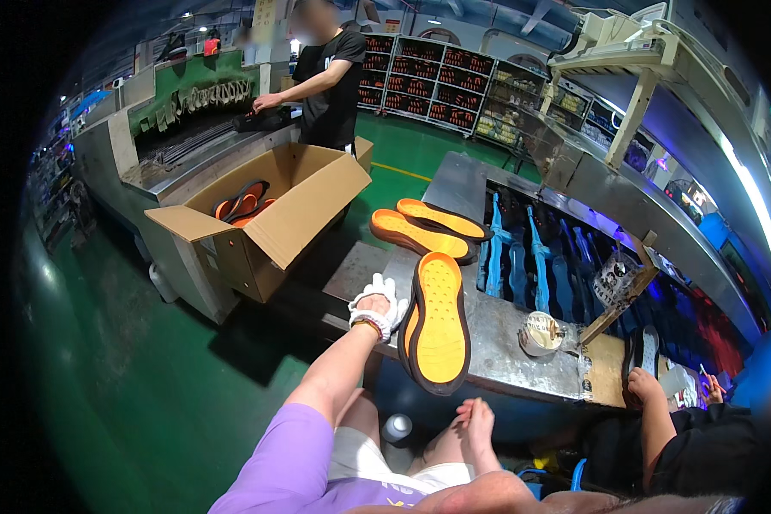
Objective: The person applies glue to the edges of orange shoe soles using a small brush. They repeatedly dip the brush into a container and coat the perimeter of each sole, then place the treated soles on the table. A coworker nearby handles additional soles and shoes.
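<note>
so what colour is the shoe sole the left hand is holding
Orange with a dark brown rim, seen in the head view: shoe sole, left hand.

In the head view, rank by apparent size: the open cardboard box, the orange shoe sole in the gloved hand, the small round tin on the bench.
1. Open brown cardboard box, largest, though farther away.
2. Orange black-rimmed shoe sole, held by the white-gloved left hand; nearness enlarges it.
3. Small round tin, clearly smallest.

Bright overhead strips, perhaps blurred rim.
</note>
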